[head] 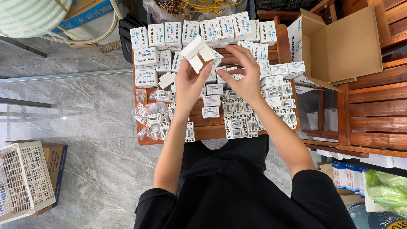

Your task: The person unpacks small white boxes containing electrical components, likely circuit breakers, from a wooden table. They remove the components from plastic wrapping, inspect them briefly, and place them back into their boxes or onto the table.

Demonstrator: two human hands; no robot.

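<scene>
- Wooden table (212, 131) fills the centre, covered with boxes and grey breakers (235, 111).
- Open cardboard carton (352, 46) sits at two o'clock.
- Left hand (190, 85) pinches a small white box (199, 53), flaps open, at twelve o'clock.
- Right hand (243, 72), fingers curled, touches its flap.

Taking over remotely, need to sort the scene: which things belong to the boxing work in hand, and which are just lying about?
In the work:
- left hand and right hand on the open small white box
- stacked white boxes
- grey breakers
- small plastic bags
- wooden table

Lying about:
- open cardboard carton
- white basket
- wooden chair
- green bag
</scene>
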